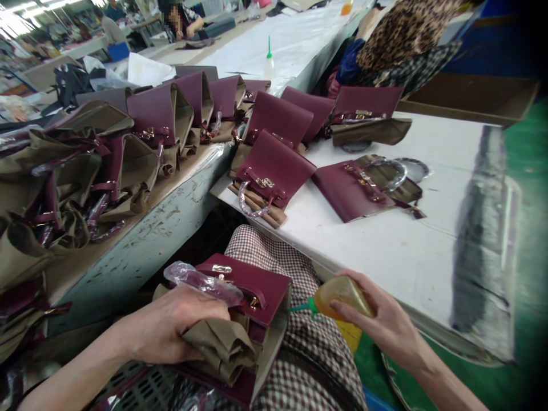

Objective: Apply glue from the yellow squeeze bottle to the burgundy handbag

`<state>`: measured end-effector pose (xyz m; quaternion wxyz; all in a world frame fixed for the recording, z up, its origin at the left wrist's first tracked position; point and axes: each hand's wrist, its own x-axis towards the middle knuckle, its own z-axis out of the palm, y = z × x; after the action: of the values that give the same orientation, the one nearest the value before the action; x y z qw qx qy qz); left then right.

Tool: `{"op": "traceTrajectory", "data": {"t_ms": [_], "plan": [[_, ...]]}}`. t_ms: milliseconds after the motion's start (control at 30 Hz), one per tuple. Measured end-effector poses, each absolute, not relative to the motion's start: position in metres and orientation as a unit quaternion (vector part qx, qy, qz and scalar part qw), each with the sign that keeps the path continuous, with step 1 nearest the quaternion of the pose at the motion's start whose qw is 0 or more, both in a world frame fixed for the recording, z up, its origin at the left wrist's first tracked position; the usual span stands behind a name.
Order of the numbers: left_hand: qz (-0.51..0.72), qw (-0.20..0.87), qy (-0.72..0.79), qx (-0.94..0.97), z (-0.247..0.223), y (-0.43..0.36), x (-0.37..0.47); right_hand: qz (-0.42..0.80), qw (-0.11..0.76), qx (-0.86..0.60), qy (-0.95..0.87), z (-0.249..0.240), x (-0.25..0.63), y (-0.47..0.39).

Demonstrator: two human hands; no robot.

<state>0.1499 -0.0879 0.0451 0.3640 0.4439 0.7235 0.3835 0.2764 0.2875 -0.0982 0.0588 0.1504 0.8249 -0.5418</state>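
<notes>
My left hand grips an unfinished maroon handbag on my lap, fingers pressed on its tan lining fabric. The bag's handle is wrapped in clear plastic and it has gold clasps. My right hand holds a small amber glue bottle with a green nozzle. The nozzle tip points left at the bag's side edge, close to it or touching it. My lap is covered by checked cloth.
Several more maroon bag pieces lie on the white table ahead. A long pile of bags with tan linings fills the bench at left. A white glue bottle stands further back. A person in leopard print sits at the far right.
</notes>
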Motion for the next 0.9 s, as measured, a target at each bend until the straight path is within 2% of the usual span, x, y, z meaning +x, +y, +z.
{"op": "traceTrajectory", "data": {"t_ms": [200, 433, 633, 900], "plan": [[0.374, 0.349, 0.736, 0.443, 0.037, -0.095, 0.161, -0.504, -0.03, 0.215, 0.836, -0.11, 0.292, 0.281], [0.373, 0.365, 0.739, 0.426, 0.034, -0.102, 0.177, -0.536, 0.037, 0.195, 0.821, -0.101, 0.309, 0.274], [0.339, 0.407, 0.749, 0.398, 0.032, -0.113, 0.191, -0.545, 0.041, 0.232, 0.804, -0.096, 0.322, 0.269], [0.321, 0.362, 0.756, 0.441, 0.031, -0.111, 0.197, -0.534, 0.085, 0.25, 0.803, -0.078, 0.314, 0.259]]}}
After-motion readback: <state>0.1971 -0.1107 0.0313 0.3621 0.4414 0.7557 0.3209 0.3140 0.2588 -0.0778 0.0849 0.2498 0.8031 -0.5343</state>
